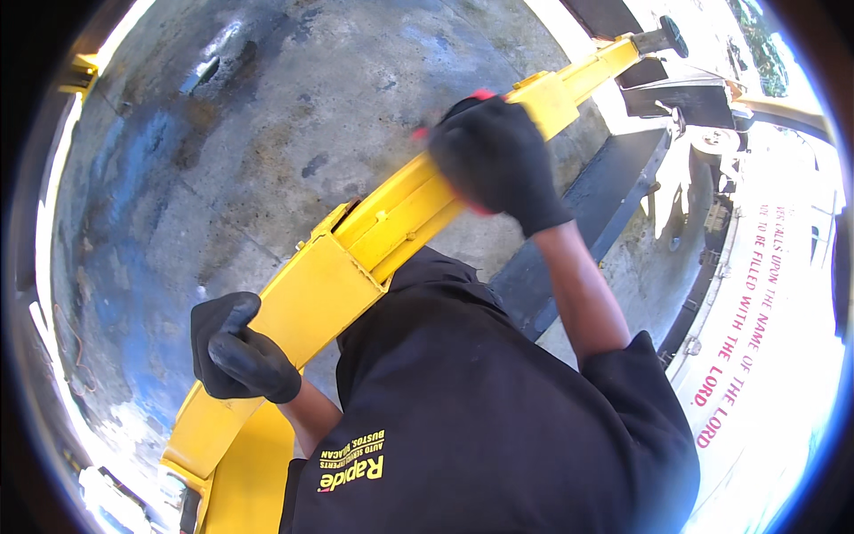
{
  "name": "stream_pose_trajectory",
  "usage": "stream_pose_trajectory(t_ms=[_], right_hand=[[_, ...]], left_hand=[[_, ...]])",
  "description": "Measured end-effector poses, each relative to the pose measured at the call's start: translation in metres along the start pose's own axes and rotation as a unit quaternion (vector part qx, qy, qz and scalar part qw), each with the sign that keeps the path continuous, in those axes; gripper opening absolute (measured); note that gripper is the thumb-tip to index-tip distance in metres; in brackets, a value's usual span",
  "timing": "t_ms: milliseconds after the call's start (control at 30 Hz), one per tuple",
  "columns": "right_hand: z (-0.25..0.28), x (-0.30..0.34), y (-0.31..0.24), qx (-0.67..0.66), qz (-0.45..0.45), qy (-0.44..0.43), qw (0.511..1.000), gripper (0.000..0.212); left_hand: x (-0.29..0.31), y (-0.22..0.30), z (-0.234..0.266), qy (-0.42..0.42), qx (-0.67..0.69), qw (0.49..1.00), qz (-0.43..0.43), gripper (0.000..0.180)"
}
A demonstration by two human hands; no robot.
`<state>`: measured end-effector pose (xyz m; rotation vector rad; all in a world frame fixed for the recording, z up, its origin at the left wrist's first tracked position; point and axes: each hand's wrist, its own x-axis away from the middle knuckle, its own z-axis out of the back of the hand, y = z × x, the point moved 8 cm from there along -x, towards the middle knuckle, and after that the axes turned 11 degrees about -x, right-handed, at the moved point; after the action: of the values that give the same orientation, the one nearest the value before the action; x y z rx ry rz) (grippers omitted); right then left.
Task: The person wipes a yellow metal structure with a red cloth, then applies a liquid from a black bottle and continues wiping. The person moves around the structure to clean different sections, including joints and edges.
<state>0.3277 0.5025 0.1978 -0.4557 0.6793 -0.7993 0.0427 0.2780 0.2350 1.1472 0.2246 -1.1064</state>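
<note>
A yellow box-section metal arm (316,289) spans diagonally above the mottled concrete floor (267,142). The black-gloved left hand (238,351), fingers curled, and blurred right hand (498,158) overlap it; neither grip's closure can be determined.

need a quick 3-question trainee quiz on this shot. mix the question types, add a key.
1. Multiple choice: what colour is the long beam?
A) Blue
B) Yellow
C) Green

2. True or false: the person's left hand is bare.

3. Open: which of the person's hands is nearer the dark pad at the upper-right end of the beam?

Key:
1. B
2. False; it wears a dark glove.
3. The right hand.
</note>
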Motion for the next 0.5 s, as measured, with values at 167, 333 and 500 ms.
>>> stream_pose_trajectory(t_ms=[167,333,500], right_hand=[[0.07,-0.033,0.074,0.183,0.005,-0.078,0.98,0.01],[-0.078,-0.025,-0.04,0.02,0.066,-0.279,0.958,0.012],[-0.096,-0.025,-0.055,-0.05,-0.027,-0.308,0.95,0.013]], left_hand=[[-0.004,-0.009,-0.01,-0.003,0.195,0.98,-0.034,0.048],[-0.004,-0.014,-0.021,0.016,0.252,0.967,0.0,0.052],[0.02,-0.052,-0.027,0.046,0.234,0.971,0.019,0.049]])
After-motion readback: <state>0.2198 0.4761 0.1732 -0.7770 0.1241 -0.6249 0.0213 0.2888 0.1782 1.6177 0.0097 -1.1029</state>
